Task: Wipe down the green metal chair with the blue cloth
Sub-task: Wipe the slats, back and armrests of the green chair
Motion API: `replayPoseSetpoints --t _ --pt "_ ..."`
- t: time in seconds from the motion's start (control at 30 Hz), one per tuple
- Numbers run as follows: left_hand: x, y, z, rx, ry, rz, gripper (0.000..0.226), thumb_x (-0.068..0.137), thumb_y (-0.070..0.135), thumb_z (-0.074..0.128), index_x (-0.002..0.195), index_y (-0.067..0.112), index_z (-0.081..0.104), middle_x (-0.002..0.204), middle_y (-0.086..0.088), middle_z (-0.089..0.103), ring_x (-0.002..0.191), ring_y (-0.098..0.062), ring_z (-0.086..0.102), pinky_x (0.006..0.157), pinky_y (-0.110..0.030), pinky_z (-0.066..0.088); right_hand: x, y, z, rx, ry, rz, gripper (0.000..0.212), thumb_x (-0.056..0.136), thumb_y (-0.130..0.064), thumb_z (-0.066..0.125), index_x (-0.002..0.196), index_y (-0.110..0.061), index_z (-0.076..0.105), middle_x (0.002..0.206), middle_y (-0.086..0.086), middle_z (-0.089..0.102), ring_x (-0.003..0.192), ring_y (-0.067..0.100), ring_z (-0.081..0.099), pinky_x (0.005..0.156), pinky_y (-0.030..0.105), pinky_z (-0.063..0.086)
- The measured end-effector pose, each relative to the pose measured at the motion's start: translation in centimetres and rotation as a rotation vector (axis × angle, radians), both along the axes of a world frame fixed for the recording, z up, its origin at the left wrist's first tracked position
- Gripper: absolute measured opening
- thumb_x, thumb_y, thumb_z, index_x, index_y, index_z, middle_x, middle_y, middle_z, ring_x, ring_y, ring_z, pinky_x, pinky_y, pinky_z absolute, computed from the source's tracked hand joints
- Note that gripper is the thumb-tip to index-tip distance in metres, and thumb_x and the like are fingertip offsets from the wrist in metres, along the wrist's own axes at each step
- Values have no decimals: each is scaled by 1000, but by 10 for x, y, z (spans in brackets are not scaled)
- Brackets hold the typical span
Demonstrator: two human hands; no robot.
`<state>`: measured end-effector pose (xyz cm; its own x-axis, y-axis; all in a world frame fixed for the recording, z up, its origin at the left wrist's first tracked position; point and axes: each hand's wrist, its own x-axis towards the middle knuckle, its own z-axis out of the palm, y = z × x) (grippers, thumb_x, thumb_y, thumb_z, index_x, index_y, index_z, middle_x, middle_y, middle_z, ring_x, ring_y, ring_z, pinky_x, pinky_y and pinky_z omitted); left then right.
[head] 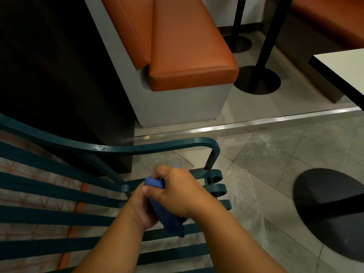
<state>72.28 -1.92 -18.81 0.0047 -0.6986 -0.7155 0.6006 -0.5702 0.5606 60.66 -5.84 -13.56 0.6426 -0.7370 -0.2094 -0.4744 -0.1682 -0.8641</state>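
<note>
Grey floor tiles (275, 154) fill the right of the head view, crossed by a bright metal threshold strip (246, 123) that runs from the middle toward the right edge. Beyond the strip stands an orange-cushioned booth seat (189, 48) on a pale grey base, with a dark wall panel (49, 66) to its left. Two black pedestal posts with round bases (257, 79) rise just right of the booth, and the corner of a white desk (344, 69) juts in at the right edge. A further black round base (331, 213) sits on the tiles at lower right, well apart from the hands.

Nearest the camera is the green metal chair (118, 149), seen from above: dark teal flat slats run from the left toward curled scroll ends on the right, under a curved armrest bar. Nothing lies between the camera and the chair but the person's own forearms.

Over the slats near the scroll ends, both hands meet on the blue cloth (167, 215), which is bunched, its lower end hanging dark over a slat. The right hand (177, 192) lies on top, its grip curled round the cloth's upper part. The left hand (142, 209) is mostly hidden beneath, its grip closed on the cloth from the left.
</note>
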Motion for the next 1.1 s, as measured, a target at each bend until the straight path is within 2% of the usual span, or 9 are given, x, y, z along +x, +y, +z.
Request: replayPoseSetpoints --t 0.17,0.33,0.4,0.47,0.57,0.63,0.77,1.0,1.1 --pt "-6 19 -16 -97 384 50 77 72 73 55 123 15 62 129 -25 55 119 -43 52 99 -59 39 -12 -3 -2 -63 68 -63 25 87 -50 57 102 -30 62 93 -2 63 87 14 58 78 37 54" --pt "-9 15 -6 -201 275 -77 65 68 31 80 126 8 58 127 -25 57 115 -42 55 97 -57 42 -22 -14 -29 -305 151 -359 45 74 -62 64 106 -34 53 101 -10 55 97 11 50 80 31 50" --pt "-8 7 -4 -167 214 -102 57 67 24 77 119 6 63 123 -25 60 111 -41 59 92 -54 47 -27 -17 -38 -18 -67 -485 61 64 -64 71 114 -40 46 111 -9 53 102 10 52 83 29 50" --pt "-7 -3 -2 -145 179 -131 51 70 25 74 117 8 65 124 -23 60 112 -40 58 91 -53 48 -33 -20 -46 536 -423 -516 71 60 -57 80 121 -39 47 119 0 58 100 17 64 77 32 55" --pt "-5 -19 6 -116 80 -206 48 74 28 74 118 10 65 122 -21 62 112 -38 59 92 -51 48 -43 -22 -66 1255 -892 -387 67 75 -40 75 131 -11 54 131 20 56 115 35 58 97 48 47" --pt "-6 -32 10 -101 -106 -266 50 74 29 75 120 14 62 115 -16 67 104 -34 65 83 -45 53 -45 -21 -78 1327 -964 -349 56 83 -32 68 129 -2 55 134 24 52 123 38 50 109 50 36" --pt "4 -55 7 -38 -638 -179 38 79 26 72 112 26 52 107 -8 63 90 -26 66 73 -38 55 -56 -38 -88 1311 -869 -463 42 87 -21 64 123 1 60 128 24 57 115 39 57 95 49 50" --pt "68 -59 -2 -56 -1493 -212 31 87 31 59 115 39 49 121 6 49 101 -15 49 72 -30 42 -107 -118 -107 1042 -593 -1036 30 91 -17 56 116 -3 51 118 19 60 96 33 64 77 43 54" --pt "83 -58 -8 -98 -1789 -331 44 88 30 53 130 38 43 139 5 36 122 -21 35 88 -37 39 -105 -153 -121 817 -435 -1250 21 93 -16 48 114 -11 46 118 20 56 95 32 59 85 46 51"
